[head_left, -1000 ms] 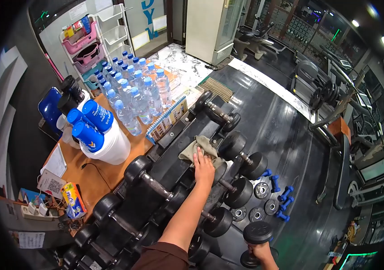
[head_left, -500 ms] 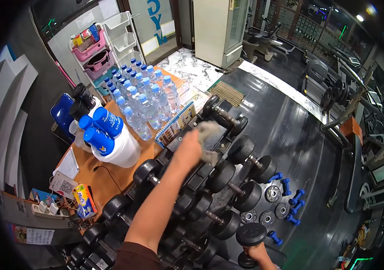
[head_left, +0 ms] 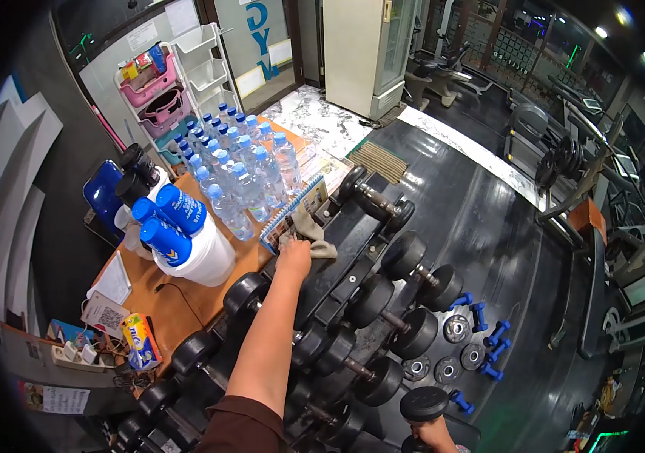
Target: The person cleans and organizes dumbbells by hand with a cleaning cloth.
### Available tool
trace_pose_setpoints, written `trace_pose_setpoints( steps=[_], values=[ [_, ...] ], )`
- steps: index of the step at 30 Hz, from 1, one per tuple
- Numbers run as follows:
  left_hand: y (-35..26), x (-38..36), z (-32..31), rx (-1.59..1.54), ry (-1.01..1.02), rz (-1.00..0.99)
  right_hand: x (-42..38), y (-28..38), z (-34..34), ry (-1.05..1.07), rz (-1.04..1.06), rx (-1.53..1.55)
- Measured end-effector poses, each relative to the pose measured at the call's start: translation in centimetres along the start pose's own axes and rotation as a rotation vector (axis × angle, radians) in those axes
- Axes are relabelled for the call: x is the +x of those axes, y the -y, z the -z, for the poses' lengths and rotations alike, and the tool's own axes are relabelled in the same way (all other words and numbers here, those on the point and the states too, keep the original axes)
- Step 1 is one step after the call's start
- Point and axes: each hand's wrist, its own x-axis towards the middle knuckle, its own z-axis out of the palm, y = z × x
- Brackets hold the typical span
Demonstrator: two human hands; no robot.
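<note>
My left hand [head_left: 294, 258] is closed on a grey-beige cloth [head_left: 306, 225], pressing it to the black dumbbell rack [head_left: 347, 281] beside the spiral-bound calendar [head_left: 292, 213]. The cloth's loose end hangs past my fingers. At the lower right, my right hand [head_left: 433, 432] grips a black dumbbell [head_left: 424, 404] by its handle, one round head uppermost. Its lower head is partly hidden behind the hand. Several black dumbbells lie on the rack, among them one [head_left: 377, 199] at the far end and one [head_left: 422, 273] on the side nearer the floor.
Several water bottles [head_left: 241, 177] crowd the orange table [head_left: 175, 302] at the left, near a white bucket [head_left: 205, 260] with blue shakers [head_left: 165, 240]. Small blue dumbbells [head_left: 499, 332] and weight plates [head_left: 448, 368] lie on the floor. A treadmill [head_left: 594, 279] stands at the right.
My left hand and the cloth have moved left and down along the rack towards the calendar. The right hand, with the dumbbell, has shifted slightly downward.
</note>
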Motion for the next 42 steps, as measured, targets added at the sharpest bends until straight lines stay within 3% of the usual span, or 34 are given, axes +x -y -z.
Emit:
trace_pose_setpoints(
  steps=[1, 7, 11, 13, 17, 21, 25, 32, 35, 42],
  values=[
    [-0.3, -0.3, 0.3, 0.016, 0.033, 0.028, 0.8, -0.4, -0.5, 0.046, -0.067, 0.092],
    [-2.8, -5.0, 2.1, 0.193, 0.081, 0.087, 5.0, 2.7, -1.7, 0.035, 0.52, -0.193],
    [-4.5, -9.0, 3.2, 0.038, 0.326, 0.209, 9.1, 7.6, -2.0, 0.096, 0.723, -0.281],
    [-4.6, -10.5, 2.1, 0.062, 0.362, 0.209, 10.6, 11.9, -2.3, 0.124, 0.74, -0.279],
    [-4.4, -11.9, 2.3, 0.028, 0.413, 0.205, 14.5, 18.6, -4.1, 0.146, 0.425, -0.26],
    [-3.2, -11.0, 1.2, 0.008, 0.514, 0.195, 17.4, 26.0, -7.0, 0.145, 0.635, -0.278],
    [-3.5, -11.7, 2.3, 0.041, 0.525, 0.185, 20.8, 31.8, -10.9, 0.127, 0.59, -0.438],
    [-2.3, -12.7, 3.6, -0.306, 0.436, 0.264, 27.8, 33.3, -16.8, 0.051, 0.62, -0.54],
    [-1.0, -12.5, 2.0, -0.258, 0.428, 0.194, 28.6, 33.0, -17.7, 0.064, 0.593, -0.585],
    [-0.7, -12.1, 1.1, -0.293, 0.52, 0.243, 29.5, 33.8, -17.1, 0.15, 0.586, -0.63]
  ],
)
